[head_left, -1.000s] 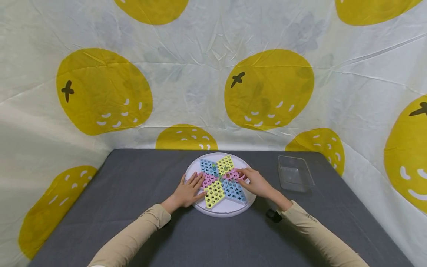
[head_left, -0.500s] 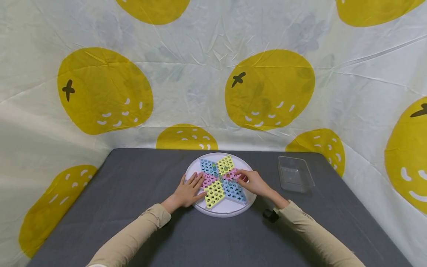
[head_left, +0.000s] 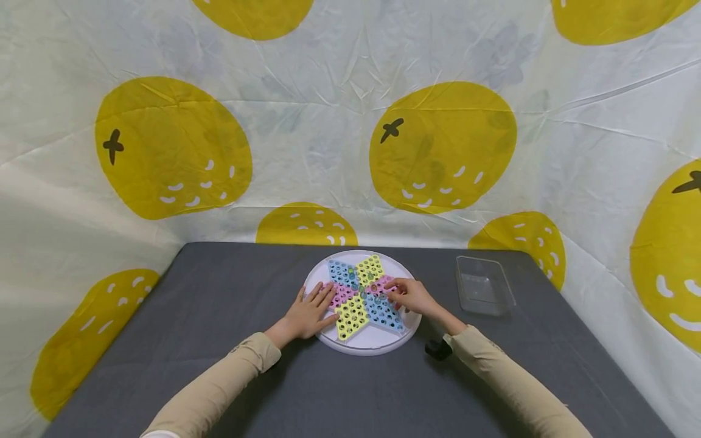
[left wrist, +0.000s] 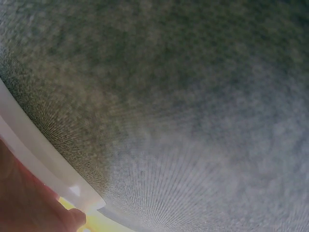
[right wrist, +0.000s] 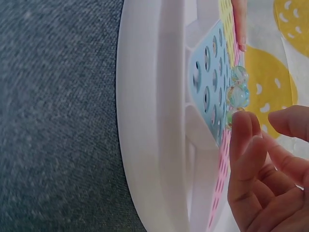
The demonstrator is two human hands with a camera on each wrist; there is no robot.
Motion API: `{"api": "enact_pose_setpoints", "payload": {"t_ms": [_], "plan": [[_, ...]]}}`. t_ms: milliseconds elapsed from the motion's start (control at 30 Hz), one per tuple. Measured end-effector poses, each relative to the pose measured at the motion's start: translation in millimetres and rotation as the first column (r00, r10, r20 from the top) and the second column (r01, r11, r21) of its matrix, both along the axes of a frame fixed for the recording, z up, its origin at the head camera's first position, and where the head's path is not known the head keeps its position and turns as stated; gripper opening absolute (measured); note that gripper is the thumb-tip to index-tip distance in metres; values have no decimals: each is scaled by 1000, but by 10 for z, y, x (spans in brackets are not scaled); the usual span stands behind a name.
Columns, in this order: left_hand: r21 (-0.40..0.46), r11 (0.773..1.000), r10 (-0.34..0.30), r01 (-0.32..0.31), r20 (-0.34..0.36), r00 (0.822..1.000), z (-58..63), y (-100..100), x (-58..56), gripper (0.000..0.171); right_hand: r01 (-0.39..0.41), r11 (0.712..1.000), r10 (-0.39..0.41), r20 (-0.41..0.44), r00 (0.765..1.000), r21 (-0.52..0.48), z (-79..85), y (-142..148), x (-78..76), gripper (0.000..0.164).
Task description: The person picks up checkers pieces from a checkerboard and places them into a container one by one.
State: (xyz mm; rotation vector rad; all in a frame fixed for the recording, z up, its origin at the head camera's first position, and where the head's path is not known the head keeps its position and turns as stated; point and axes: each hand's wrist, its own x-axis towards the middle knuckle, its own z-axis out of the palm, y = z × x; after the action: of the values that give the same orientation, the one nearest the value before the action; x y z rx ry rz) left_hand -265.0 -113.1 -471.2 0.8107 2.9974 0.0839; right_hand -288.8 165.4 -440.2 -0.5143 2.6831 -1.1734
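Note:
A Chinese checkers board (head_left: pixel 351 317) with blue, pink and yellow perforated star points sits in a round white tray (head_left: pixel 361 351). My left hand (head_left: pixel 306 313) lies with fingers spread over the tray's left rim and the pink point. My right hand (head_left: pixel 413 296) reaches over the right side, its fingers loosely bent and the index apart from the others. In the right wrist view, the right hand's fingertips (right wrist: pixel 241 121) are right at a greenish clear marble (right wrist: pixel 229 118). Beside it on the blue point sit more clear marbles (right wrist: pixel 237 96); nothing shows between the fingers.
A clear plastic box (head_left: pixel 484 286) stands on the dark cloth-covered table (head_left: pixel 230 365), right of the tray. Behind the table hangs a white cloth (head_left: pixel 350 152) printed with yellow fruit. A black object (head_left: pixel 438 350) shows beneath the right cuff.
My right hand has shifted slightly to the left over the board, its forearm and the black object under the cuff moving left too. The left hand stays in place on the board.

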Motion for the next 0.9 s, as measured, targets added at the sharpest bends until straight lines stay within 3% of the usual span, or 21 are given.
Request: {"api": "enact_pose_setpoints", "payload": {"t_ms": [500,900], "plan": [[-6,1000,8,-8,19,1000,-62,-2,-30,68,16,995,-2,136,991,-97,-50,-44,-33,27],[-6,1000,10,-10,18,1000,-51,0,-22,69,72,993,-50,225,973,-91,-98,-85,-97,25]]}}
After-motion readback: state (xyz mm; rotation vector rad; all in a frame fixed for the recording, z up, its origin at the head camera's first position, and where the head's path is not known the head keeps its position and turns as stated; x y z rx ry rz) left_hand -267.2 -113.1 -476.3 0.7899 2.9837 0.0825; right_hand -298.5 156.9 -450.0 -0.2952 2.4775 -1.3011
